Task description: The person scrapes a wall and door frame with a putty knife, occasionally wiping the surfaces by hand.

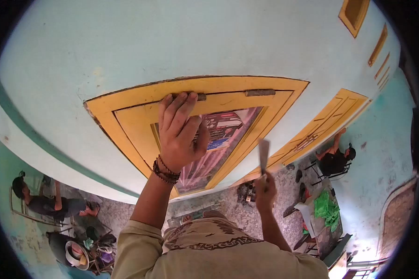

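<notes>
My left hand is raised against a yellow-painted window frame. Its longer fingers are stretched out, tips resting at a brownish hinge on the upper bar, which they partly cover. Along the same bar, to the right, sits a second hinge. Below my left hand is the window's glass pane, with pink cloth and a printed sheet showing in it. My right hand is lower, on the right, wrapped round the handle of a putty knife. Its flat blade points up, apart from the frame.
Pale blue wall surrounds the window. Further right are yellow shutters and a seated person working at them. Another person sits at far left. Behind stand a table with green plastic and a pot.
</notes>
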`<action>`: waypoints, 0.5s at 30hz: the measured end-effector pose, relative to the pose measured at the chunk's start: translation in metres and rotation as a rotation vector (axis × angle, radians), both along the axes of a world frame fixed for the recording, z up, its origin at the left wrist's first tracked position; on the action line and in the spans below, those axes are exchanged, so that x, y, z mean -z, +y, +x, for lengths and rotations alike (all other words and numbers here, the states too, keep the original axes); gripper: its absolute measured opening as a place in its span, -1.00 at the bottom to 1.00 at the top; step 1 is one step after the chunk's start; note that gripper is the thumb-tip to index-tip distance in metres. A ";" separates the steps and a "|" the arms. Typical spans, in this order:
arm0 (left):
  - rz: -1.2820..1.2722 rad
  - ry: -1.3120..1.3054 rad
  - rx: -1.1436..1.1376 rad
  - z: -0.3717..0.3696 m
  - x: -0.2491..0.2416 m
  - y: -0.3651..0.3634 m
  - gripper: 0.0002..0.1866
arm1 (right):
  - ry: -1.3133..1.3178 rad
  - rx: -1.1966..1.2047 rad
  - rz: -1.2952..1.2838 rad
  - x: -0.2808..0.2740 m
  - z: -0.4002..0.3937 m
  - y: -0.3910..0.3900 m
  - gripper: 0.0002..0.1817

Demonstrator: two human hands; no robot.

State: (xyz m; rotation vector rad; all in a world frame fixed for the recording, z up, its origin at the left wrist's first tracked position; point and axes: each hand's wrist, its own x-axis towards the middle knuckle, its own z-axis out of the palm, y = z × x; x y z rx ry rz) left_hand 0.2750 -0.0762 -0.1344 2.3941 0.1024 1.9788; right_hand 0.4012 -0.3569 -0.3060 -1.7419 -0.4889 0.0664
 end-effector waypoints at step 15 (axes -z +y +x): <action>-0.028 0.071 -0.285 -0.018 0.003 -0.007 -0.76 | 0.113 -0.632 0.085 -0.180 -0.047 0.049 -0.49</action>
